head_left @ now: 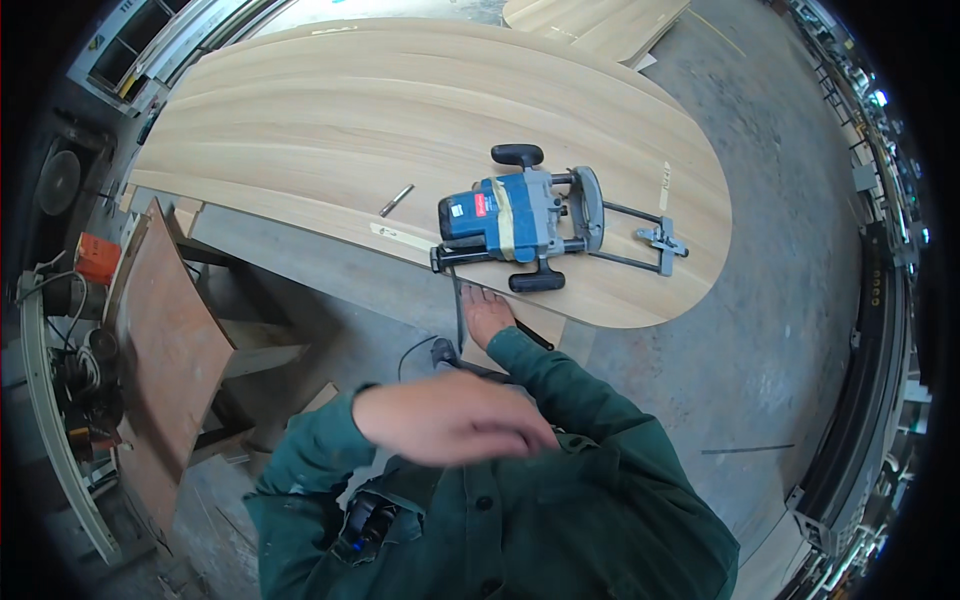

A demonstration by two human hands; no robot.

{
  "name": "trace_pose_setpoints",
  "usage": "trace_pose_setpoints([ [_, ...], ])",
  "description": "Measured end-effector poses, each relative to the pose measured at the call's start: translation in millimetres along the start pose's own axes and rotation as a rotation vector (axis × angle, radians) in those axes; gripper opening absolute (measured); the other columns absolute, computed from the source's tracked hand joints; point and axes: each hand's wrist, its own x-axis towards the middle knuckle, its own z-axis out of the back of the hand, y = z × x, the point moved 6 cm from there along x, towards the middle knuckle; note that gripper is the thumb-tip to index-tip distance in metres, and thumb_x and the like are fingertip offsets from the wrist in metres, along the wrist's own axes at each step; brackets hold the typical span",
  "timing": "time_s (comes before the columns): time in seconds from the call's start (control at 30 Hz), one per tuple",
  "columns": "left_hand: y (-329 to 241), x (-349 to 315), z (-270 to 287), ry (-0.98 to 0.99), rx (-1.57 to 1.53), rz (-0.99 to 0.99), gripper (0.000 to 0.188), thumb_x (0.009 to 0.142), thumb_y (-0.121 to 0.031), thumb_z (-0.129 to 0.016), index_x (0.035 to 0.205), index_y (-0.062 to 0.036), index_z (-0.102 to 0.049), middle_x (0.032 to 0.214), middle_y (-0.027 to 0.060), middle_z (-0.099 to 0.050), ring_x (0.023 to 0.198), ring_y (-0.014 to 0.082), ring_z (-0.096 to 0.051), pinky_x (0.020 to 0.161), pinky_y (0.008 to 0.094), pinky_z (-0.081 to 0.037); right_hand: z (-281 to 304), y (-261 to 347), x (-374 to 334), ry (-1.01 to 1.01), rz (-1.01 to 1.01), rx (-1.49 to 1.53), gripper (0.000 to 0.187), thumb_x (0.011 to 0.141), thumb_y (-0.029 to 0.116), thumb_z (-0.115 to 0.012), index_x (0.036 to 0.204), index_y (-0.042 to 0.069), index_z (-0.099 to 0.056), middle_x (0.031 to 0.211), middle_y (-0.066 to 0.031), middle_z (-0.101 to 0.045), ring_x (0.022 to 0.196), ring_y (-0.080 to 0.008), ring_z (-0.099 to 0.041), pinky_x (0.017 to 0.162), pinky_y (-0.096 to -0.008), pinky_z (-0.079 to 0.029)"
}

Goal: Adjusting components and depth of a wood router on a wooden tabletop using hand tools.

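A blue plunge router [520, 215] with black knobs lies on its side on a large wooden tabletop [350, 110] with rounded ends. From its base, two rods run to a grey metal guide [662, 243]. My right hand [487, 315] is just below the router, at the tabletop's near edge, its fingers stretched out over a pale board beneath. My left hand [455, 418] hovers in front of my chest, smeared by motion; its fingers are partly hidden and nothing shows in it. A small metal rod-like tool [397, 200] lies on the tabletop, left of the router.
A brown panel [175, 340] on a wooden stand leans at the left. Beyond it are an orange box [97, 258] and coiled cables. Another wooden top [600, 25] lies at the far side. A long black rail [865, 370] runs along the right. A cord trails over the floor near my foot.
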Motion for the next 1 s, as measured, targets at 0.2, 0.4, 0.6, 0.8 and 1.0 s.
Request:
trace_pose_setpoints([
  [0.2,185,-92,142,-0.721,0.109,0.432,0.025,0.095,-0.013,-0.059,0.118,-0.0031,-0.064,0.098,0.0079,-0.069,0.091,0.0158,-0.064,0.082,0.0295,-0.050,-7,-1,16,0.126,-0.108,0.021,0.023,0.087,0.017,-0.054,0.109,0.010,-0.057,0.102,-0.0103,-0.061,0.100,-0.0271,-0.062,0.081,-0.0429,-0.051],
  [0.4,287,-110,251,-1.077,0.799,0.523,0.035,0.087,-0.017,-0.064,0.121,-0.0084,-0.063,0.105,0.0114,-0.060,0.095,0.0332,-0.062,0.086,0.0424,-0.051,-6,6,21,-0.033,-0.193,-0.025,0.007,0.087,0.016,-0.057,0.094,0.015,-0.058,0.089,-0.0086,-0.061,0.091,-0.0280,-0.064,0.076,-0.0417,-0.051],
  [0.6,320,-93,273,-0.984,0.729,0.746,0.021,0.089,-0.017,-0.063,0.109,-0.0114,-0.062,0.108,0.0099,-0.058,0.099,0.0316,-0.060,0.083,0.0459,-0.050,28,2,4,-0.140,-0.256,0.219,0.015,0.079,0.016,-0.066,0.091,0.010,-0.059,0.088,-0.0128,-0.064,0.086,-0.0307,-0.065,0.070,-0.0432,-0.053],
  [0.8,324,-116,233,-1.017,0.082,0.426,0.014,0.093,-0.012,-0.060,0.106,-0.0060,-0.056,0.102,0.0094,-0.062,0.088,0.0233,-0.064,0.078,0.0365,-0.055,68,4,-17,-0.187,-0.572,1.248,0.026,0.080,0.006,-0.077,0.098,0.003,-0.059,0.089,-0.0049,-0.066,0.080,-0.0133,-0.064,0.071,-0.0269,-0.053],
  [1.0,254,-93,135,-1.032,-0.769,0.167,0.023,0.099,-0.008,-0.054,0.121,-0.0038,-0.050,0.104,0.0074,-0.062,0.091,0.0138,-0.065,0.081,0.0276,-0.058,75,22,4,-0.241,-0.525,1.816,0.029,0.085,0.001,-0.073,0.108,0.000,-0.054,0.097,-0.0067,-0.067,0.087,-0.0106,-0.062,0.075,-0.0238,-0.051],
])
